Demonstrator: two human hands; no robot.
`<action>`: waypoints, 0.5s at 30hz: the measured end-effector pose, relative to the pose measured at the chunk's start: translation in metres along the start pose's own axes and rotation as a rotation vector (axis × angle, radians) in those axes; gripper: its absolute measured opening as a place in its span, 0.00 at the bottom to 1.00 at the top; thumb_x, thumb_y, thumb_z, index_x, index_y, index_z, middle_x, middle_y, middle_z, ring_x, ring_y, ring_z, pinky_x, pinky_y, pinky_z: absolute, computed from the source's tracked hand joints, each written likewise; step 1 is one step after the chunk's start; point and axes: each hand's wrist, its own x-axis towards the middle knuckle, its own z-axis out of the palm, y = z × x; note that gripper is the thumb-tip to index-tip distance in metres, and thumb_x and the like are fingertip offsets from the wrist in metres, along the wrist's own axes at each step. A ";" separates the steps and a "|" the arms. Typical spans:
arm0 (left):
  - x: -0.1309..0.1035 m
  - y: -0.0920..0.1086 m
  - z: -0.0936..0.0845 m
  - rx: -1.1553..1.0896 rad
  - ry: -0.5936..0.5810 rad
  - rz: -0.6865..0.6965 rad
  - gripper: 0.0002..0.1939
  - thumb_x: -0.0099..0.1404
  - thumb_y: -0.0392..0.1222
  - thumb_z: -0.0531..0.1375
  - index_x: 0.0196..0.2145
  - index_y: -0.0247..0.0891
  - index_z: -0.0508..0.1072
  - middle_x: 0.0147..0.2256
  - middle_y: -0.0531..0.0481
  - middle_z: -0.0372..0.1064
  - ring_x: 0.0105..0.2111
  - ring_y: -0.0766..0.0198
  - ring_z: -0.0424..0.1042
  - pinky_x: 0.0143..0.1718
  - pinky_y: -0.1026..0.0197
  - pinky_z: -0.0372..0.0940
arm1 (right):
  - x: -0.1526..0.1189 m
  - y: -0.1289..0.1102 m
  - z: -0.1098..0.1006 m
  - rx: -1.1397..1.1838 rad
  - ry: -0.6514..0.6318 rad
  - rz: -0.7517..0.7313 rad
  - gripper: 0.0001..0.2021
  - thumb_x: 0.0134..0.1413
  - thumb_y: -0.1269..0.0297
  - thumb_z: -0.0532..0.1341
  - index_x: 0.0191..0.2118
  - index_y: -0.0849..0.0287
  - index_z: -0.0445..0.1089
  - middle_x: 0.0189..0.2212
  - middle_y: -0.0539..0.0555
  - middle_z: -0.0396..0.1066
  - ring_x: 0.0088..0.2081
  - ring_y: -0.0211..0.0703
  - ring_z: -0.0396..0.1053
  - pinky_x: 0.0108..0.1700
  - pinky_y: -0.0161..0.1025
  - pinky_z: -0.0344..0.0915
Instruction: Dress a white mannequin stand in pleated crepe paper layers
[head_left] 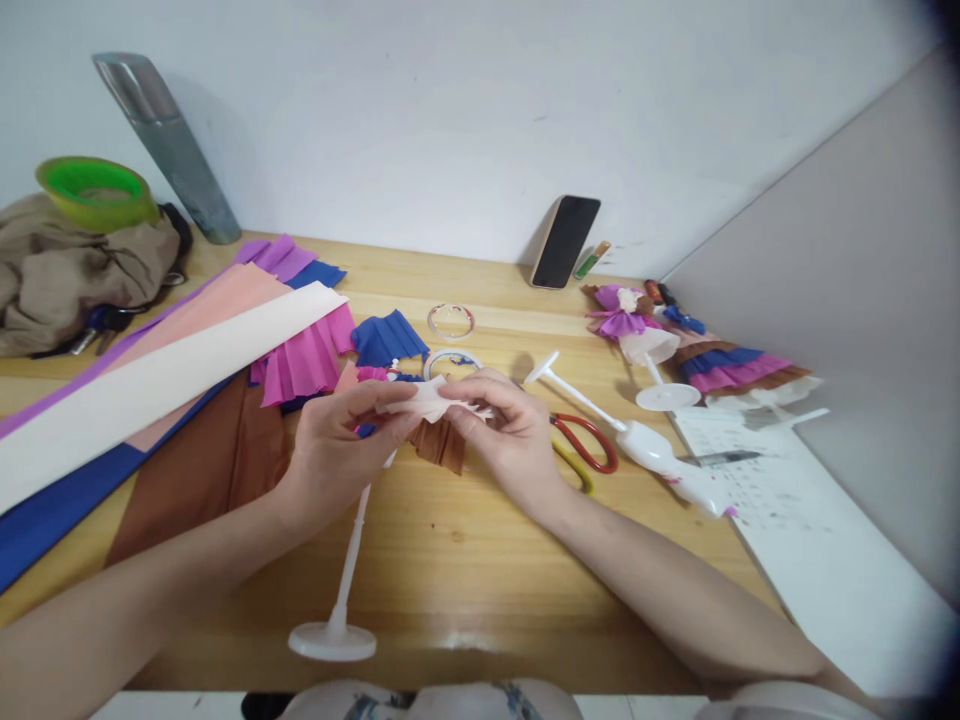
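Observation:
My left hand (pixel 330 455) and my right hand (pixel 519 440) pinch a small piece of white crepe paper (pixel 429 400) between thumbs and fingers, above the table. The paper is folded in small pleats, with its right end bunched under my right thumb. Below and behind my hands lie pleated brown paper (pixel 442 447) and a pleated blue piece (pixel 388 338), partly covered. A white plastic stick with a round base (pixel 332 640) lies under my left hand, its upper end hidden. Scissors with red and yellow handles (pixel 589 445) lie just right of my right hand.
Long crepe strips, a white one (pixel 172 395) on top, cover the left. A glue bottle (pixel 660 455), a white stick (pixel 574 388), a paper-dressed figure (pixel 626 310) and a written sheet (pixel 810 520) lie right. A phone (pixel 566 240) leans on the wall; tape rolls (pixel 451 322) lie centrally.

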 end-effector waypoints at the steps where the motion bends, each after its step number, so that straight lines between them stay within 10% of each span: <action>1: 0.000 0.001 0.000 -0.019 -0.003 -0.027 0.09 0.55 0.38 0.69 0.36 0.39 0.84 0.30 0.49 0.81 0.27 0.64 0.78 0.29 0.66 0.73 | 0.000 0.000 0.000 -0.004 -0.004 0.004 0.08 0.52 0.71 0.63 0.34 0.53 0.79 0.30 0.51 0.75 0.34 0.42 0.70 0.38 0.41 0.66; 15: 0.006 0.001 -0.004 0.063 -0.004 -0.069 0.10 0.56 0.42 0.70 0.37 0.41 0.84 0.32 0.48 0.82 0.29 0.59 0.78 0.31 0.61 0.73 | 0.002 0.000 -0.001 -0.017 -0.002 0.005 0.08 0.52 0.71 0.62 0.34 0.53 0.79 0.30 0.52 0.74 0.35 0.43 0.70 0.38 0.42 0.66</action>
